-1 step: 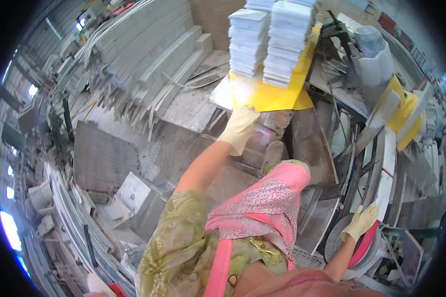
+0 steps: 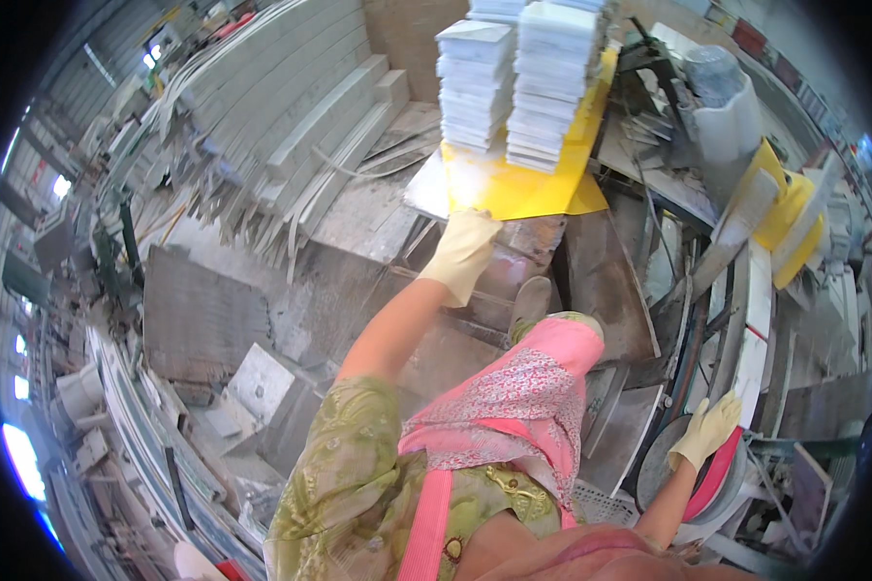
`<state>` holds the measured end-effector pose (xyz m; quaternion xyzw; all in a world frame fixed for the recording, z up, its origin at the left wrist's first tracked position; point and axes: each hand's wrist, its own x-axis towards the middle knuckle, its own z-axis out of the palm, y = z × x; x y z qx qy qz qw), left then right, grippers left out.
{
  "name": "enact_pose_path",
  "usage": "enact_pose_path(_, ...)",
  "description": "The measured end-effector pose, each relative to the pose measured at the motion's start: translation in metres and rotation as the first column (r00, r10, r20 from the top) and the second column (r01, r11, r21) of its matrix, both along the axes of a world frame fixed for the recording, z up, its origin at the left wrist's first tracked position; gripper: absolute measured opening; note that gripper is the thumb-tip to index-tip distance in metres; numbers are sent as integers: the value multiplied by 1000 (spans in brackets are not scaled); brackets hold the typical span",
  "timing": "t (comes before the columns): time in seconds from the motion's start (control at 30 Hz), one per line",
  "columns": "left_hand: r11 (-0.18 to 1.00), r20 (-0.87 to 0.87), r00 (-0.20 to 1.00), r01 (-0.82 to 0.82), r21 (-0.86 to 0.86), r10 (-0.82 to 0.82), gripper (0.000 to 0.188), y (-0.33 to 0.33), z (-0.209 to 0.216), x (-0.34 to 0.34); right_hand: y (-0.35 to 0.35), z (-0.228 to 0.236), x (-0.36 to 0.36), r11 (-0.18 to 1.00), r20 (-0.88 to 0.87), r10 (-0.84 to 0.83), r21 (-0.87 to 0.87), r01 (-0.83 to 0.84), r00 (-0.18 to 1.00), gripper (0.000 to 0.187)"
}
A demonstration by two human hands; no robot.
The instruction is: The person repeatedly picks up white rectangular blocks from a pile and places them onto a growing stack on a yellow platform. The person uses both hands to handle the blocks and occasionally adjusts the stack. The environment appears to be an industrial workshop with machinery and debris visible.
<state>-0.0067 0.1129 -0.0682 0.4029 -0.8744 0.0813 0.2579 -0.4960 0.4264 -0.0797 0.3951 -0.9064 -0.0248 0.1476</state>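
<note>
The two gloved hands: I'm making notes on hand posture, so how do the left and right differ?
The left hand has curled fingers, while the right hand has its fingers extended. The left hand is at the near edge of the yellow sheet; the right hand is by the round grey part. Both wear cream gloves.

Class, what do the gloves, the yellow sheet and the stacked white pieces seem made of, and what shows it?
Gloves: probably thin matte rubber, cream and wrinkled over the hands.
Yellow sheet: likely smooth plastic, perhaps coated board, given its bright colour and crisp edges.
Stacked white pieces: thin, pale and flat; stone, tile or plastic, I can't tell.
</note>
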Motion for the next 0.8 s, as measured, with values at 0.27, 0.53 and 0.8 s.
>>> enact_pose_path(0.27, 965, 35, 987, -161, 208, 157, 22, -11, 20, -12, 2, 5, 0, 996, 30, 15, -87, -12, 999, 69)
enact_pose_path(0.53, 997, -379, 925, 6, -79, -36, 15, -40, 13, -70, 9, 10, 11, 976, 36, 100, -197, -91, 994, 63)
enact_pose_path(0.8, 988, -301, 946, -142, -53, 120, 31, -62, -44, -83, 4, 15, 18, 984, 45, -19, -175, 27, 999, 65)
